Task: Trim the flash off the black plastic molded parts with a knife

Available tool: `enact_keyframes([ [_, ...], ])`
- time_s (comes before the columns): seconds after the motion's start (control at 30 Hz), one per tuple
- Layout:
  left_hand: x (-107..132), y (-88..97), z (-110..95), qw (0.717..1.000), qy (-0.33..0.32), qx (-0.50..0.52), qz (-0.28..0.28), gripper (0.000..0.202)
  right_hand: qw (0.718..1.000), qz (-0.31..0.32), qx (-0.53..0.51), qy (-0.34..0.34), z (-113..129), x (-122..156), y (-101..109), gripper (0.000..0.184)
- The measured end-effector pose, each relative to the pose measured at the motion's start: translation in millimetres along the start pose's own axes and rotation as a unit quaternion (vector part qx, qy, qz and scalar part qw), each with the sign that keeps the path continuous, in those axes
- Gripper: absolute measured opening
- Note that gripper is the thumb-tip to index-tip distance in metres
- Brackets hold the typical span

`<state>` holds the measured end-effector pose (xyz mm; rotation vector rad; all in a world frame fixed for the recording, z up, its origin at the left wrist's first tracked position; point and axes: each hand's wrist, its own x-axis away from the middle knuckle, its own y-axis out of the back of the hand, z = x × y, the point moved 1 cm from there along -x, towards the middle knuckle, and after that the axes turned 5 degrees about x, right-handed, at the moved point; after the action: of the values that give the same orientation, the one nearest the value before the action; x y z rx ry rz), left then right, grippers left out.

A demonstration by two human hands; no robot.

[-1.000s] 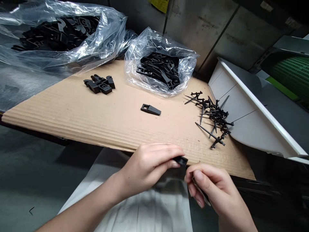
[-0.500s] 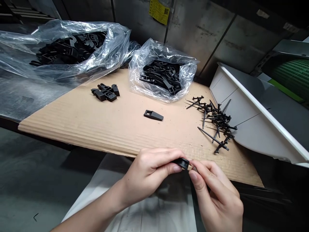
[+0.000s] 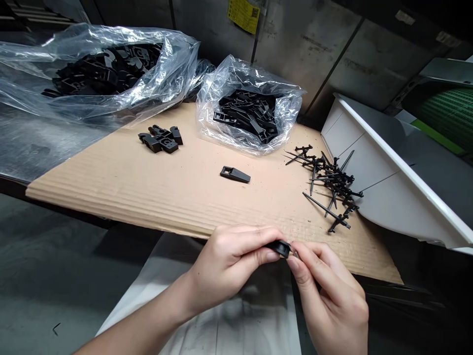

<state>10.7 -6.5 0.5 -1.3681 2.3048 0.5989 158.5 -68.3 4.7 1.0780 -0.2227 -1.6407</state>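
Between thumb and fingers my left hand point(image 3: 236, 264) pinches a small black plastic part point(image 3: 280, 247) just off the cardboard's near edge. Beside it, my right hand point(image 3: 328, 291) is closed in a pinch at the part's right end. A thin, shiny sliver shows at those right fingertips, too small to name. Most of the black part is covered by the left fingers. Farther back, a single tapered black plastic piece point(image 3: 235, 174) with a square hole lies on the cardboard sheet point(image 3: 177, 197).
Several black blocks point(image 3: 161, 138) lie at the left. Behind them are a large clear bag point(image 3: 173, 64) and a smaller clear bag point(image 3: 290, 111) of black parts. Thin black sprue pieces point(image 3: 334, 185) are heaped at right, against a white tray point(image 3: 391, 167).
The right fingertips have shifted very slightly left, closer against the black part. Both hands keep their pinch, and the things on the cardboard stay where they were.
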Motion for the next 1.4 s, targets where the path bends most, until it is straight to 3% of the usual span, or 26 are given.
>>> enact_keyframes([
  [0.27, -2, 1.6, 2, 0.999, -0.032, 0.004, 0.014, 0.017, 0.986, 0.056, -0.105, -0.119, -1, -7, 7, 0.02],
  [0.43, -1, 1.6, 0, 1.0, -0.021, 0.0, 0.017, 0.016, 0.987, -0.001, -0.09, -0.134, 0, 0, 9, 0.02],
  [0.53, 0, 1.1, 0, 1.0, -0.017, -0.001, 0.007, 0.016, 0.988, -0.04, -0.075, -0.126, 0, 2, 3, 0.015],
  [0.9, 0, 1.3, 1, 1.0, -0.017, -0.008, 0.022, 0.015, 0.993, -0.048, -0.061, -0.091, 2, -3, -3, 0.016],
  [1.4, 0, 1.2, 0, 0.999, 0.0, -0.009, 0.036, 0.015, 0.991, -0.004, -0.095, -0.099, 0, -4, -2, 0.018],
])
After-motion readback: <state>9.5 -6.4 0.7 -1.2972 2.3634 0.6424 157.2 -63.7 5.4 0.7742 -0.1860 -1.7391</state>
